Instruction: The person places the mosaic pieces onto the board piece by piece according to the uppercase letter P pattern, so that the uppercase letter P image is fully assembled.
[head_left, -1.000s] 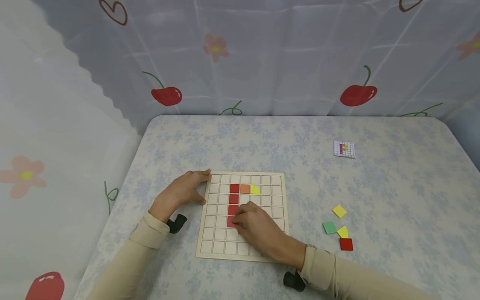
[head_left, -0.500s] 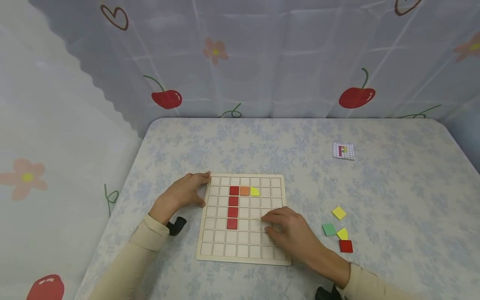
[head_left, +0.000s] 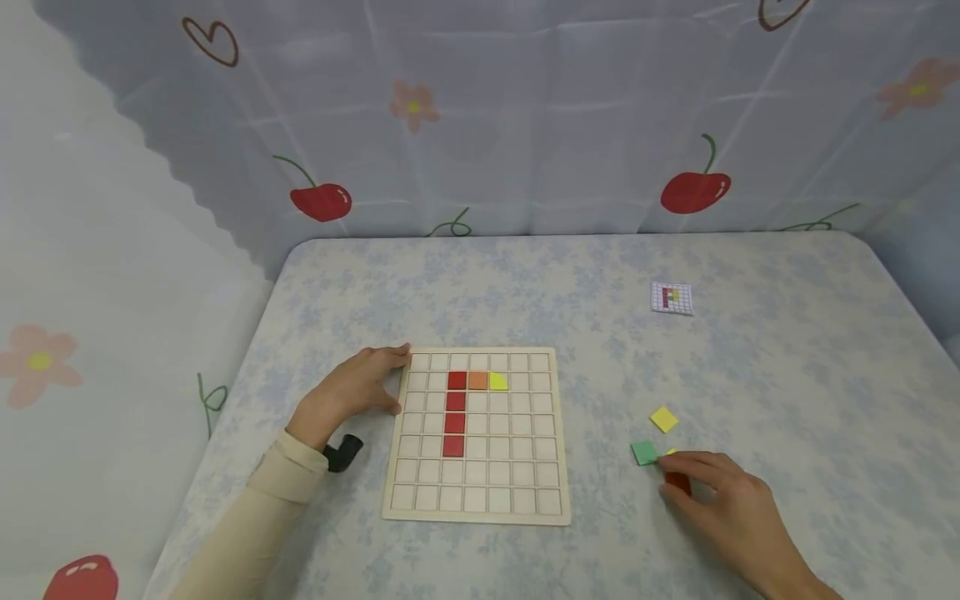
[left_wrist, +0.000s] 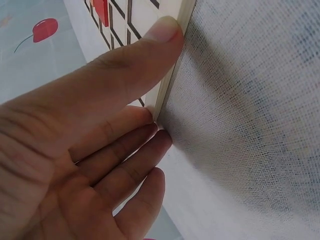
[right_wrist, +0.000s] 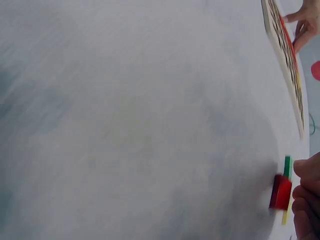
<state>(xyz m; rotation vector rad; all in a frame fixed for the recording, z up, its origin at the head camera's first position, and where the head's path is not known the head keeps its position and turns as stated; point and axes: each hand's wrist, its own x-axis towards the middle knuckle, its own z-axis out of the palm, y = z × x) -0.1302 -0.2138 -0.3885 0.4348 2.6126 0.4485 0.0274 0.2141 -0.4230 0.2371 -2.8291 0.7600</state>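
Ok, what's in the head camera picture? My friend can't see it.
A person's right hand is at some loose colored tiles on a flowery table, while the left hand touches a pale grid board. The board holds four red tiles, one orange tile and one yellow piece; a small card lies farther back.

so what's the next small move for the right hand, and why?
Probably pinch the loose red tile with the right hand: in the head view it shows between thumb and fingers, while the left hand touches the board. Contact with the tile is unclear.
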